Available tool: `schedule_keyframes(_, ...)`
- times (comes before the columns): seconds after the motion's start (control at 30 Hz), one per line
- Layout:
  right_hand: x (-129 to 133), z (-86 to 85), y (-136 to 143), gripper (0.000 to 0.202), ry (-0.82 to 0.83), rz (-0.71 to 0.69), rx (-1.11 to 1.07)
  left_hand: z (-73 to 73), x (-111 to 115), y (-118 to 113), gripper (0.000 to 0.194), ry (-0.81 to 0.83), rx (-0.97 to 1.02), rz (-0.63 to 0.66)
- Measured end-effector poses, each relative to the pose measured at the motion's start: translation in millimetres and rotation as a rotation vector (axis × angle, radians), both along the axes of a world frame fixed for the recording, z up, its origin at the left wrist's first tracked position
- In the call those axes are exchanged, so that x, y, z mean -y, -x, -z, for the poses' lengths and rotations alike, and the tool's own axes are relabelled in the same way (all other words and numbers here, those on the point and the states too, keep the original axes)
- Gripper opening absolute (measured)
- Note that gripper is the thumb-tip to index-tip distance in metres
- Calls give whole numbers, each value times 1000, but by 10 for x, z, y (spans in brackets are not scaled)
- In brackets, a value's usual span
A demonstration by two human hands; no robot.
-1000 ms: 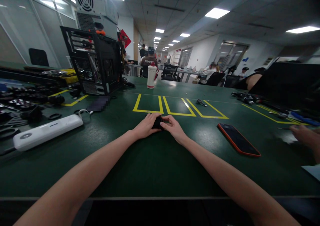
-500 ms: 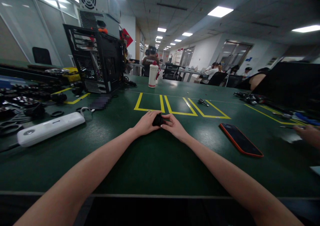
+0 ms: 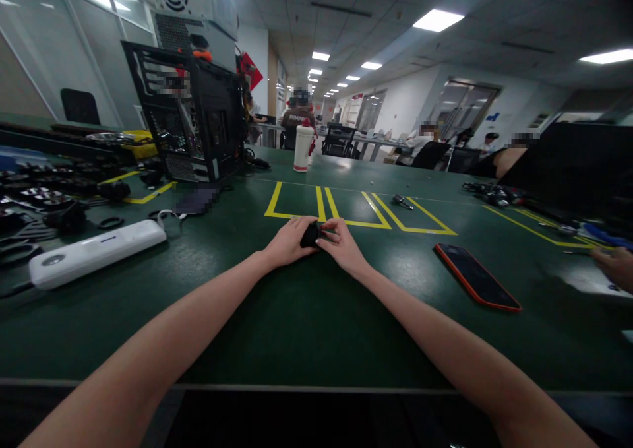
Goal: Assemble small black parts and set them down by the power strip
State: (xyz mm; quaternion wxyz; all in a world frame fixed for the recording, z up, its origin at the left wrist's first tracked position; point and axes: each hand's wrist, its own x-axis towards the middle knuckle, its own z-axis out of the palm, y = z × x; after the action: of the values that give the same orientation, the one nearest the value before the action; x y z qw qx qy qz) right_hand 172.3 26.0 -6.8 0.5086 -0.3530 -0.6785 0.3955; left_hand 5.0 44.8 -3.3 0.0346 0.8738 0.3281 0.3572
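Together at a green surface (image 3: 316, 322), a person's left hand (image 3: 289, 241) wraps its grip around a small black part (image 3: 309, 235) while the right hand (image 3: 345, 247) meets its edge, whether pinching or merely touching unclear. Apparently mid-handling, the part is not yet set down; the fingers hide what is finished or left. Yellow tape (image 3: 363, 224) lies just beyond.

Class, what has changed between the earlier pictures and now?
The left hand and right hand, both still at the small black object, appear to have moved slightly forward. At the right edge, a co-worker's hand has shifted rightward, and a flat white object now shows below it. Nothing visibly let go; the black rectangular phone with orange edging stayed put.
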Motion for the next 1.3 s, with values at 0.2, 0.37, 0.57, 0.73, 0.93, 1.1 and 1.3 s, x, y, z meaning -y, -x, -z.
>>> schedule_keyframes(0.2, -46, -4, -26, 38, 108, -113, -15, -23, 24, 13, 57, 3, -5, 9)
schedule_keyframes(0.37, -15, 4, -36, 33, 116, -151, -36, -40, 43, 22, 56, 9, -4, 23)
schedule_keyframes(0.57, -14, 41, -21, 20, 70, -82, -34, -20, 17, 9, 57, 7, 9, 2)
schedule_keyframes(0.73, -17, 27, -20, 35, 52, -69, 2, -17, 12, 21, 57, 6, 11, 3)
schedule_keyframes(0.93, 11, 7, -29, 31, 88, -110, 9, -32, 35, 25, 55, 10, 7, 14)
schedule_keyframes(1.1, 0, 32, -20, 23, 87, -99, -41, -21, 24, 13, 57, 4, 5, 4)
schedule_keyframes(1.3, -29, 39, -23, 35, 34, -81, -11, -25, 20, 11, 56, 4, 13, 13)
